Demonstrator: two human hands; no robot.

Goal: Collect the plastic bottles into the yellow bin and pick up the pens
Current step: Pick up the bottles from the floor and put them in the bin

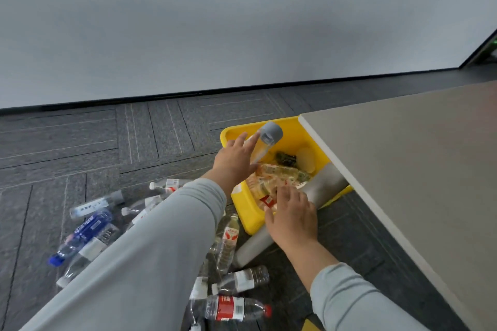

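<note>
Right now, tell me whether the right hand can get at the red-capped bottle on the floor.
Probably yes. The right hand is open and empty at the near rim of the bin, and the red-capped bottle lies uncovered on the carpet beside that forearm, with nothing between them.

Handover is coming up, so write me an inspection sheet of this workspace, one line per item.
Surface: grey carpet floor.
Job's things: yellow bin on the floor, holding a heap of bottles; more lie outside it, among them a blue-label bottle and a red-label bottle; pens, nothing seen.
Clutter: dark item in the bin, too blurred to name.
Hands: left hand over the bin, fingers straight beside a grey-capped bottle; right hand open over the bin's near end.
Cables: nothing seen.
Surroundings: table at right, its grey leg crossing in front of the bin; white wall behind.
</note>
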